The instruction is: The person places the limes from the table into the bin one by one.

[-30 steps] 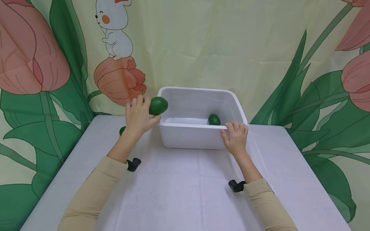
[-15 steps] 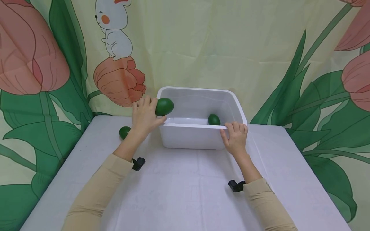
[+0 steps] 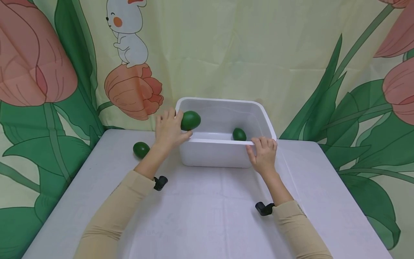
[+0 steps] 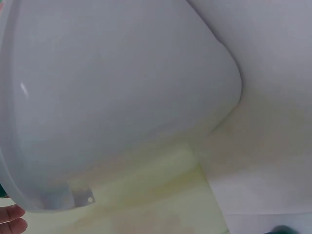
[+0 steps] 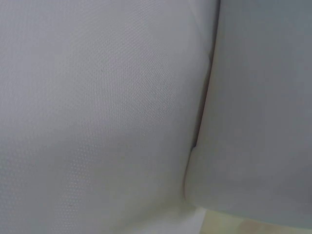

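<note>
My left hand [image 3: 169,130] holds a smooth, dark green avocado [image 3: 191,120] at the left end of a white plastic tub [image 3: 213,153], at the height of its rim. Inside the tub, toward the right, lies a second avocado [image 3: 239,134]. A third avocado [image 3: 141,150] rests on the table, left of the tub and partly behind my left forearm. With fingers over the front rim and thumb outside, my right hand [image 3: 265,154] grips the tub near its front right corner. Left fingertips [image 4: 12,220] peek in at the lower left of the left wrist view, by the tub's rim.
A white cloth covers the table [image 3: 207,208]. Behind the tub hangs a curtain [image 3: 226,54] printed with tulips and a rabbit. A black wrist camera [image 3: 160,182] sits on the left wrist and another wrist camera [image 3: 264,208] on the right.
My left hand has moved right with its avocado, from beside the tub to over its left rim. The avocado on the table has come into fuller view. My right hand has stayed put.
</note>
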The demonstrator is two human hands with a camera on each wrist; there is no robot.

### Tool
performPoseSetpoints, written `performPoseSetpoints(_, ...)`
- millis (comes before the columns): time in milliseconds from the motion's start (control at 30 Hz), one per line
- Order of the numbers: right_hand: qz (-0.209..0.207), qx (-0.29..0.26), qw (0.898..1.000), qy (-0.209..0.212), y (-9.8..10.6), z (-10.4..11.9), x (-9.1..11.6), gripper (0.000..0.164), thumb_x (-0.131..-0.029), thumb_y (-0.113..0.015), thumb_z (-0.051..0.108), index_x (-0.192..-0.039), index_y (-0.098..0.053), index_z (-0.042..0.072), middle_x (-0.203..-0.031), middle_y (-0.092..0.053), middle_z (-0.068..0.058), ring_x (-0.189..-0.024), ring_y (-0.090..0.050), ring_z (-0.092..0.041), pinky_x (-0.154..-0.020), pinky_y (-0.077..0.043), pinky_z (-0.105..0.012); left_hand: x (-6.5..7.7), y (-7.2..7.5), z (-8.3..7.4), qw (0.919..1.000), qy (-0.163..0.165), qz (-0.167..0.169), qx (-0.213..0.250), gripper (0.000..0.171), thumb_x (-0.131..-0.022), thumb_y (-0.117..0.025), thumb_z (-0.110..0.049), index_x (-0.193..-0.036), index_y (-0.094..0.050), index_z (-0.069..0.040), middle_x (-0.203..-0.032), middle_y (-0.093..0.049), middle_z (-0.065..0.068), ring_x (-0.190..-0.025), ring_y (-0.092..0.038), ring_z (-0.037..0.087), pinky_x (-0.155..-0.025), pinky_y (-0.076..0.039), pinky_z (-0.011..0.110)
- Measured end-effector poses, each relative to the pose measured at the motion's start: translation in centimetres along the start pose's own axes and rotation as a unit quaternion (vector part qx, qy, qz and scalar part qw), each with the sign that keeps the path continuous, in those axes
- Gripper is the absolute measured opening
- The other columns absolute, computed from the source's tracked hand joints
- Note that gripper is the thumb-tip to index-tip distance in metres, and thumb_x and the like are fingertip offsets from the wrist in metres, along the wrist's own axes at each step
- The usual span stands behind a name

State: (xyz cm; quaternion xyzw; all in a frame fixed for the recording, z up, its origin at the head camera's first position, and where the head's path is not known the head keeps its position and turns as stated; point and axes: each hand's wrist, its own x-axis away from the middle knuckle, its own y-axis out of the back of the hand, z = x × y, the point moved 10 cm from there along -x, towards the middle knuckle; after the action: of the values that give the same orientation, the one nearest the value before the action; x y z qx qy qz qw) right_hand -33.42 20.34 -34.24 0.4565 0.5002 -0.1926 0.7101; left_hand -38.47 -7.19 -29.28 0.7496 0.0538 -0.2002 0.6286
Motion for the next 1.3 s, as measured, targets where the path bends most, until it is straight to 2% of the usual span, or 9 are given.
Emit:
performPoseSetpoints(667, 0.004, -0.001, 1.000, -0.003, 0.0, 0.1, -0.1, 0.050, -0.094, -0.034, 0.048, -0.092, -0.053, 0.002, -0.085, -0.047, -0.015, -0.083, -0.039, -0.034, -0.080, -0.025, -0.051, -0.8, -0.7, -2.8, 0.9995, -0.030, -0.004, 0.002, 0.060, -0.075, -0.062, -0.047, -0.117, -0.048, -0.008, -0.106, -0.046, 0.011, -0.100, -0.041, 0.028, -0.085, -0.032, 0.045)
performPoseSetpoints(1067, 0.000, 0.001, 1.000, -0.001, 0.0, 0.1, -0.1, 0.049, -0.094, -0.034, 0.047, -0.091, -0.054, 0.002, -0.084, -0.046, -0.015, -0.081, -0.038, -0.034, -0.080, -0.025, -0.051, -1.2, -1.6, -4.2, 0.9988, -0.048, 0.006, -0.007, 0.063, -0.075, -0.062, -0.050, -0.121, -0.047, -0.010, -0.113, -0.045, 0.010, -0.105, -0.039, 0.026, -0.087, -0.032, 0.044)
performPoseSetpoints(1300, 0.000, -0.003, 1.000, -0.007, 0.0, 0.0, 0.0, 0.049, -0.094, -0.035, 0.047, -0.092, -0.053, 0.001, -0.085, -0.046, -0.016, -0.082, -0.038, -0.034, -0.080, -0.025, -0.051, -1.5, -1.8, -4.9, 0.9984, -0.052, 0.021, 0.005, 0.063, -0.075, -0.062, -0.050, -0.121, -0.046, -0.010, -0.115, -0.044, 0.010, -0.105, -0.039, 0.026, -0.087, -0.032, 0.043)
